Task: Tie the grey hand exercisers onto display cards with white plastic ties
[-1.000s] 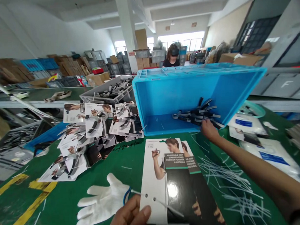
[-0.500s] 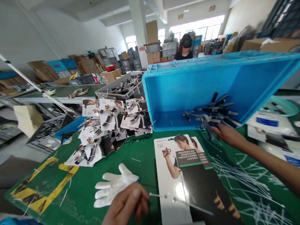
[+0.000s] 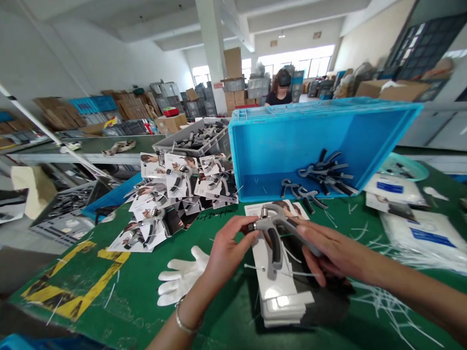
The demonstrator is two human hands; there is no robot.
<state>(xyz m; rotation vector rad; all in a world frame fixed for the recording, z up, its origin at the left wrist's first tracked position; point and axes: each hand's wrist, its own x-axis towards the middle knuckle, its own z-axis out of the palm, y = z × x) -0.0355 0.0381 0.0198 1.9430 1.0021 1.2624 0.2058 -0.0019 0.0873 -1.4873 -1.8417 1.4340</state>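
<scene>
Over a stack of printed cards (image 3: 274, 276), a grey and black hand grip strengthener (image 3: 275, 235) is held between both hands. My left hand (image 3: 231, 245) pinches the metal knob at its left end. The fingers of my right hand (image 3: 329, 248) wrap round its right handle. White plastic ties stick out sideways across the top card. A white glove (image 3: 182, 278) lies flat to the left of the cards. Behind them a blue crate (image 3: 294, 141), tipped on its side, has several more strengtheners inside and at its opening.
Carded strengtheners (image 3: 153, 199) are piled at the left, before a grey crate (image 3: 195, 138). Loose ties (image 3: 389, 302) and plastic-wrapped packs (image 3: 430, 238) lie at the right. A person (image 3: 280, 88) is beyond the blue crate.
My right hand has come from the blue crate to above the cards, bringing a strengthener. My left hand has moved up and right and taken hold of its knob.
</scene>
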